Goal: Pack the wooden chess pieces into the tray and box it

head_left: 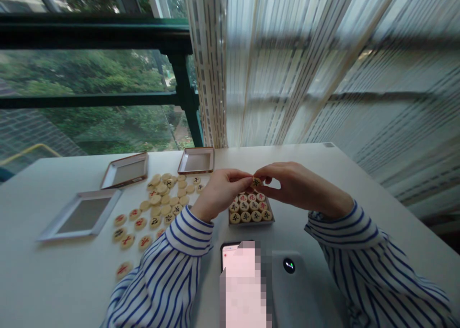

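Above a small box (251, 224) packed with rows of round Chinese chess pieces (253, 206), my two hands meet. Between them is one chess piece (256, 182) with a dark character facing me. My right hand (289, 184) pinches it from the right with thumb and fingers. The fingertips of my left hand (224, 186) are pressed together at its left edge and seem to grip it too. The back rows in the box are partly hidden by my hands. Left of my left hand lies a loose heap of chess pieces (165, 198), some face up with red or black characters, others showing blank faces.
Box parts stand at the left and back: a white-rimmed tray (115, 196), a brown-edged tray (146, 162) and a smaller one (212, 160). Near me lie a phone (226, 265) and a pale device with a round display (298, 289). A curtain (287, 69) hangs behind the table.
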`<action>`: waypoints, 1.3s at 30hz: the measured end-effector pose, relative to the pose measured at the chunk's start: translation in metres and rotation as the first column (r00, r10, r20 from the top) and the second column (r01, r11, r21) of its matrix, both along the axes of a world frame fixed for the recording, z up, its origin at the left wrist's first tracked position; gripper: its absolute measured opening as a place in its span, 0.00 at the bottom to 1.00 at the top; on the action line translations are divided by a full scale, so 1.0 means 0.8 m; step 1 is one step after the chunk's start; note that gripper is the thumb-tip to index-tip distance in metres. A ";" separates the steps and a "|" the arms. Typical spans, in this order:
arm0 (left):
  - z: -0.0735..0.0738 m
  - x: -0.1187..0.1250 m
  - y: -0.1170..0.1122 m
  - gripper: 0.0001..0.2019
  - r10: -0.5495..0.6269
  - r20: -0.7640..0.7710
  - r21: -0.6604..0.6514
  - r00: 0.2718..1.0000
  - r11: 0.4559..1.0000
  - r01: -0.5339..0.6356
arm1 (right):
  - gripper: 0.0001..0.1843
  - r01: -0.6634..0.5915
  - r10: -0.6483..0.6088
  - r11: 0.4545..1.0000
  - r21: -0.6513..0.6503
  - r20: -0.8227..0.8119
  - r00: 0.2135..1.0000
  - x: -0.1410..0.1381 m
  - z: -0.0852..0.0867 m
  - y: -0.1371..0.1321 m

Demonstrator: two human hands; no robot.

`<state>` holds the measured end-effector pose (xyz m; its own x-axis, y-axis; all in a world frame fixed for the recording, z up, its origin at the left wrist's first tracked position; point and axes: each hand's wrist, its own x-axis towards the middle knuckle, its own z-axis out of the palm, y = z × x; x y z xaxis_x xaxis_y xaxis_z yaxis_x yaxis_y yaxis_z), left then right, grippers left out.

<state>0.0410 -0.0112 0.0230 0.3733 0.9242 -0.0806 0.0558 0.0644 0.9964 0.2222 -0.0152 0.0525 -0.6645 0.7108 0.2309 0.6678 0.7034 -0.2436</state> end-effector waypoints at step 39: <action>-0.007 -0.038 0.014 0.20 0.342 -0.805 0.452 0.485 0.882 0.129 | 0.15 0.155 -0.012 0.932 -0.329 0.400 0.917 0.009 -0.035 0.021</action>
